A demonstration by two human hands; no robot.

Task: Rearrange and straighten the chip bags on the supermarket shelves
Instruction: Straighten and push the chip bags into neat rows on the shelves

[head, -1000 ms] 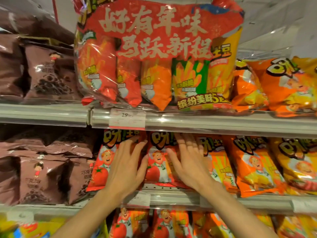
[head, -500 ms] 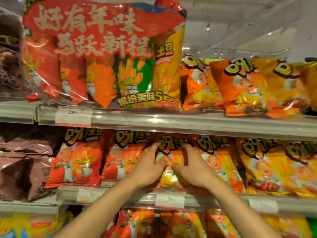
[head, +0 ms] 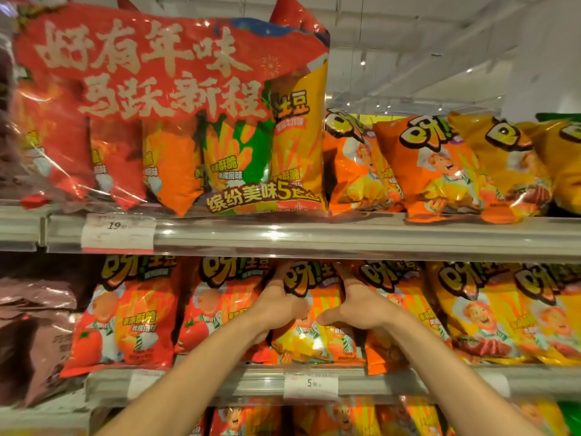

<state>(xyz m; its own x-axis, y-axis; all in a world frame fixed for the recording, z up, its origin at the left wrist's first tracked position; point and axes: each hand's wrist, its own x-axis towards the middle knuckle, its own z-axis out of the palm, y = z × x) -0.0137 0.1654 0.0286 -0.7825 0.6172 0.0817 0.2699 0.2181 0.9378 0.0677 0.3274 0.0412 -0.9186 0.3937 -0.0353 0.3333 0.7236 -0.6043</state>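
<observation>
On the middle shelf an orange chip bag [head: 309,335] stands upright between my two hands. My left hand [head: 278,306] grips its left edge, with the fingers tucked behind the bag. Gripping the right edge is my right hand [head: 356,305], thumb in front, fingers hidden behind. Two red tomato chip bags [head: 125,313] [head: 220,303] stand to the left, and an orange bag [head: 405,309] and yellow bags [head: 481,313] to the right. All face forward in a row.
The shelf above [head: 345,236] holds a large red multi-pack [head: 169,114] and leaning orange and yellow bags [head: 434,165]. Brown bags [head: 34,325] fill the left end. Price tags [head: 310,382] sit on the lower shelf rail, with more bags [head: 245,420] beneath.
My view and both hands moved right along the row, from the red tomato bags to the orange bag. The hands went from lying flat on bag fronts to gripping this bag's sides.
</observation>
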